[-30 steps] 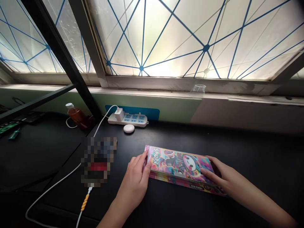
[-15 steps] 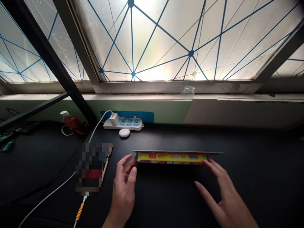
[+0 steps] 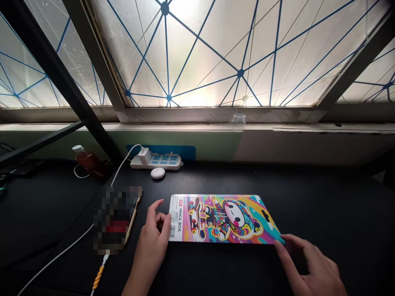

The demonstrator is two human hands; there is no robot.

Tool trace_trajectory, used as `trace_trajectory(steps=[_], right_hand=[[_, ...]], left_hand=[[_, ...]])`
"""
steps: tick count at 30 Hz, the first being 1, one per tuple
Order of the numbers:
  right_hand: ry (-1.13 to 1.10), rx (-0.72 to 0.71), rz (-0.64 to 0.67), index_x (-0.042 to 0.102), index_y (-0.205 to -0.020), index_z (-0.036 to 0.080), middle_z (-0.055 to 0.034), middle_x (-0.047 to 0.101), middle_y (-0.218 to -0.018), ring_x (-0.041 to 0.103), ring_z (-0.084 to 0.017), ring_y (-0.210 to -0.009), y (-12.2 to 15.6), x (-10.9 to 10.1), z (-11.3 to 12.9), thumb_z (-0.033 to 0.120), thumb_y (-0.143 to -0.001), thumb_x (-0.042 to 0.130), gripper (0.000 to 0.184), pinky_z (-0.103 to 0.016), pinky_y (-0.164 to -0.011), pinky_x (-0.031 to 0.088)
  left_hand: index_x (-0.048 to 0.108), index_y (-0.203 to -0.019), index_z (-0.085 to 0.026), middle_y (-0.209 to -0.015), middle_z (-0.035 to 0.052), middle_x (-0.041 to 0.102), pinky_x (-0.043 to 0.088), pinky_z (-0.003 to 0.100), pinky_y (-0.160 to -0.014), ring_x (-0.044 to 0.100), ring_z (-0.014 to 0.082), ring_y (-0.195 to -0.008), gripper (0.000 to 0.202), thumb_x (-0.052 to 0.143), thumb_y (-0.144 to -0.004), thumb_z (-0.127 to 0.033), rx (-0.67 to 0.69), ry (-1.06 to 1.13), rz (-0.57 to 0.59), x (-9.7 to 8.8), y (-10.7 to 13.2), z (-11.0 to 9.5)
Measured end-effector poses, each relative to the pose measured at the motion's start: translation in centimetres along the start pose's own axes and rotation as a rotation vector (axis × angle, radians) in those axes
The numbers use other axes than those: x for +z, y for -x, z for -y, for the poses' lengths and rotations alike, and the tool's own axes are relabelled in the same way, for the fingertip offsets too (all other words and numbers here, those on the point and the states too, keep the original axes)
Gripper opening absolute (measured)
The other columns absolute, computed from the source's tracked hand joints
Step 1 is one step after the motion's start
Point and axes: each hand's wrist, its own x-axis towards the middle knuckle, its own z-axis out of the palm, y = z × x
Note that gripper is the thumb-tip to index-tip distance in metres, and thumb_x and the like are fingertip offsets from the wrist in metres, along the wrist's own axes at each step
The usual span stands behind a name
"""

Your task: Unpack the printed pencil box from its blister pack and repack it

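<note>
A pencil box package (image 3: 219, 218) is in front of me, its colourful printed card facing up. A cartoon figure on a skateboard lies sideways on it, and a white strip at the left end reads "PENCIL BOX" above a barcode. At that left edge my left hand (image 3: 156, 234) rests its thumb, index finger lifted and the others curled against the side. The near right corner is pinched between thumb and index finger of my right hand (image 3: 308, 261). The package's underside is hidden.
A white power strip (image 3: 166, 161) with a plugged-in charger sits by the wall, a white oval case (image 3: 158, 173) before it. Left are a pixelated object (image 3: 115, 222) with a cable and a capped bottle (image 3: 89, 161). A clear cup (image 3: 238, 120) stands on the sill.
The package has turned from edge-on, its yellow side showing, to printed card up. My right hand has moved down and right and closed on the corner; my left hand shifted slightly left.
</note>
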Motion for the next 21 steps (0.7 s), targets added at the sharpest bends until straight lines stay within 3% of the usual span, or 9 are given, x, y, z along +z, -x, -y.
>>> trace_trajectory(steps=[2, 4, 6, 8, 11, 13, 16, 21], right_hand=[[0.049, -0.170, -0.088, 0.063, -0.106, 0.028, -0.0126, 0.070, -0.102, 0.067, -0.038, -0.096, -0.6, 0.2, 1.8, 0.059, -0.094, 0.049, 0.037, -0.062, -0.087, 0.049], [0.063, -0.361, -0.084, 0.061, -0.120, 0.029, -0.0141, 0.069, -0.117, 0.065, -0.039, -0.108, -0.9, 0.9, 4.3, 0.049, -0.098, 0.050, 0.032, -0.060, -0.091, 0.047], [0.087, -0.566, 0.027, 0.050, -0.141, 0.034, -0.0119, 0.063, -0.138, 0.060, -0.038, -0.124, -0.7, 2.2, 7.2, 0.045, -0.098, 0.052, 0.045, -0.057, -0.096, 0.046], [0.145, -0.742, 0.168, 0.037, -0.154, 0.036, -0.0082, 0.053, -0.152, 0.053, -0.040, -0.134, -0.5, 3.5, 9.8, 0.053, -0.096, 0.055, 0.064, -0.058, -0.100, 0.044], [0.186, -0.841, 0.324, 0.020, -0.162, 0.036, -0.0047, 0.046, -0.157, 0.050, -0.040, -0.138, -0.3, 4.9, 11.4, 0.066, -0.092, 0.055, 0.084, -0.059, -0.104, 0.043], [0.203, -0.814, 0.348, 0.015, -0.162, 0.038, -0.0029, 0.045, -0.156, 0.051, -0.038, -0.137, -0.4, 5.0, 10.7, 0.067, -0.093, 0.053, 0.084, -0.058, -0.106, 0.042], [0.270, -0.769, 0.289, 0.017, -0.162, 0.039, -0.0018, 0.048, -0.154, 0.052, -0.037, -0.136, -0.9, 4.0, 7.6, 0.062, -0.096, 0.051, 0.077, -0.058, -0.102, 0.045], [0.371, -0.730, 0.135, 0.045, -0.151, 0.037, -0.0016, 0.059, -0.146, 0.057, -0.037, -0.131, -2.0, 2.3, 2.6, 0.054, -0.100, 0.048, 0.054, -0.058, -0.100, 0.044]], left_hand=[[0.048, -0.138, -0.023, -0.069, -0.0042, 0.060, 0.045, 0.029, -0.061, 0.062, 0.0216, -0.065, 0.055, 0.052, -0.094, -0.056, 0.006, -0.027, -0.003, 0.1, 0.2, -0.4], [0.051, -0.136, -0.023, -0.067, -0.0045, 0.058, 0.043, 0.029, -0.060, 0.061, 0.0211, -0.063, 0.051, 0.050, -0.095, -0.055, 0.018, -0.039, -0.005, 0.1, 0.2, -0.7], [0.051, -0.135, -0.023, -0.069, -0.0036, 0.059, 0.043, 0.029, -0.060, 0.062, 0.0214, -0.065, 0.049, 0.049, -0.096, -0.053, 0.035, -0.045, 0.026, 0.0, 0.3, -0.8], [0.050, -0.136, -0.022, -0.073, -0.0021, 0.061, 0.045, 0.029, -0.062, 0.063, 0.0221, -0.069, 0.049, 0.050, -0.097, -0.052, 0.049, -0.039, 0.061, -0.1, 0.3, -0.7], [0.049, -0.136, -0.023, -0.074, -0.0017, 0.062, 0.046, 0.028, -0.061, 0.064, 0.0223, -0.070, 0.049, 0.050, -0.096, -0.052, 0.042, 0.008, 0.060, -0.2, 0.2, -0.2], [0.047, -0.137, -0.023, -0.073, -0.0026, 0.061, 0.047, 0.028, -0.062, 0.064, 0.0222, -0.068, 0.051, 0.050, -0.096, -0.054, 0.021, 0.032, 0.040, -0.4, 0.0, 0.2], [0.049, -0.135, -0.023, -0.072, -0.0024, 0.062, 0.049, 0.030, -0.065, 0.065, 0.0229, -0.069, 0.051, 0.049, -0.096, -0.056, 0.016, 0.007, 0.024, -0.7, -0.4, 0.5], [0.060, -0.120, -0.024, -0.094, 0.0057, 0.069, 0.054, 0.037, -0.075, 0.069, 0.0263, -0.087, 0.033, 0.043, -0.100, -0.044, 0.111, -0.232, 0.007, -0.8, -0.6, 0.5]])
